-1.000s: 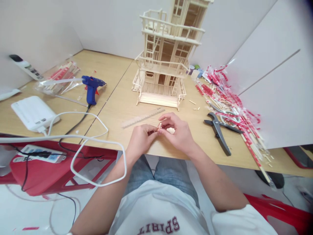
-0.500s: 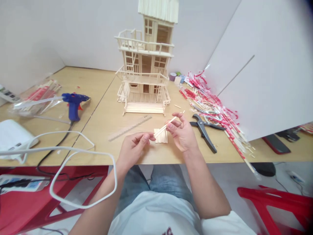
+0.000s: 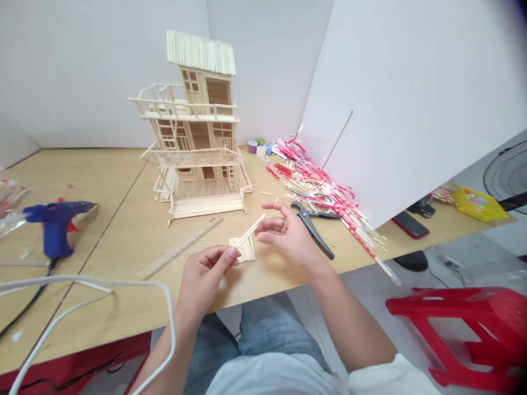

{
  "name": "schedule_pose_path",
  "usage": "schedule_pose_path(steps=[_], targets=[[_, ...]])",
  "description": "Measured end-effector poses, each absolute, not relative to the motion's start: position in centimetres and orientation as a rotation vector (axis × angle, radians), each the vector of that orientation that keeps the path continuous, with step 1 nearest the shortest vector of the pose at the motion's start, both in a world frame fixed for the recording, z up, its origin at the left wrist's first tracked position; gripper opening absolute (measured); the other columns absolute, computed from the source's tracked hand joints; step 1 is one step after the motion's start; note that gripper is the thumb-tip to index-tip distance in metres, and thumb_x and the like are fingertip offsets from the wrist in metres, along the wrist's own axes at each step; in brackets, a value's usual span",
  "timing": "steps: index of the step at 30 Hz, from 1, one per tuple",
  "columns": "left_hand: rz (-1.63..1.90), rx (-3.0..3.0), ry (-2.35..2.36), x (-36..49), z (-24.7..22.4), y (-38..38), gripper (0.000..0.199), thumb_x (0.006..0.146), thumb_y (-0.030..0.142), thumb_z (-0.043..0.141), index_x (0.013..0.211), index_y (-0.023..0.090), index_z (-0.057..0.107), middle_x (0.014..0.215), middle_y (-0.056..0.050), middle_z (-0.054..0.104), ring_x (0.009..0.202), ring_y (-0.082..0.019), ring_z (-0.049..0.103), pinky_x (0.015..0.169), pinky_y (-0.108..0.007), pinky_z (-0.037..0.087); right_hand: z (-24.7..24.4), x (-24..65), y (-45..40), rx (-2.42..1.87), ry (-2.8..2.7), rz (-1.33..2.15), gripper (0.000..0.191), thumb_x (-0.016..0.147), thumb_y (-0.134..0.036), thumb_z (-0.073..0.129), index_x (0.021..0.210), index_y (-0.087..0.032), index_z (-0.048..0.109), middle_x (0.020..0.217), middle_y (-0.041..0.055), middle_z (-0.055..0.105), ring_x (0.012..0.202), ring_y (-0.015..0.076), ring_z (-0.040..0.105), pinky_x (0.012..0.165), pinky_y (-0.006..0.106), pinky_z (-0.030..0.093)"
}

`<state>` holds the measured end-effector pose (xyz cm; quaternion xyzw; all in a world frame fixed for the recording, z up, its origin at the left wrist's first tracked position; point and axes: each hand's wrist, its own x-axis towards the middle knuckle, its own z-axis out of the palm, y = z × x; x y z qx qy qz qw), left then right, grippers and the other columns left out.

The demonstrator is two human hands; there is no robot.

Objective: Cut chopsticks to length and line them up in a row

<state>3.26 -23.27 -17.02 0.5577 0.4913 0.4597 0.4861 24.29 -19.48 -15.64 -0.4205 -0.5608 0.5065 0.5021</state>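
Between the thumb and fingers of my left hand (image 3: 212, 271) are thin wooden sticks (image 3: 250, 231), tilted up to the right. My right hand (image 3: 284, 233) is beside their upper ends with its fingers apart and nothing visibly held. Beneath the sticks, a small row of short wooden sticks (image 3: 248, 252) lies side by side on the table, partly covered by my left hand. Behind them stands a multi-storey stick house (image 3: 201, 206) with railings and a slatted roof. Dark-handled cutters (image 3: 315, 233) rest to the right of my right hand.
A clear ruler (image 3: 181, 249) lies left of my hands. Farther left is a blue glue gun (image 3: 57, 225) with its cord. A white cable (image 3: 171, 312) loops over my left forearm. Red-and-white wrapped sticks (image 3: 325, 184) are heaped by the white panel (image 3: 395, 109) at right.
My right hand has let go of the sticks and opened; my left hand now holds them alone. The view has swung right, so the house appears farther left.
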Motion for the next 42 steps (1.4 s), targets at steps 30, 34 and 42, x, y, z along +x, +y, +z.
schedule_pose_path(steps=[30,34,42], targets=[[1.012,1.342,1.056,7.7,-15.3,-20.9,0.036,0.079,0.05,0.072,0.072,0.015,0.073,0.062,-0.002,0.065,0.056,-0.011,0.051,0.054,-0.021,0.039,-15.6,32.0,-27.6,-1.26,-1.227,1.553,0.047,0.086,-0.048,0.07,0.118,-0.015,0.064,0.099,0.0069,0.063,0.084,0.0169,0.056,0.079,0.032,0.045],[0.952,1.398,1.05,8.5,-15.4,-20.8,0.039,0.079,0.052,0.07,0.072,0.014,0.072,0.062,-0.003,0.065,0.056,-0.011,0.05,0.054,-0.022,0.038,-15.5,32.1,-27.7,-1.285,-1.288,1.528,0.054,0.087,-0.057,0.068,0.119,-0.013,0.063,0.095,0.0066,0.061,0.082,0.0166,0.055,0.077,0.031,0.044],[0.918,1.419,1.048,8.9,-14.9,-20.8,0.038,0.079,0.052,0.07,0.072,0.014,0.072,0.061,-0.002,0.065,0.055,-0.011,0.051,0.054,-0.022,0.038,-14.8,33.1,-27.1,-1.271,-1.473,1.467,0.056,0.09,-0.065,0.058,0.109,-0.012,0.062,0.091,0.006,0.058,0.078,0.0151,0.053,0.071,0.029,0.042]])
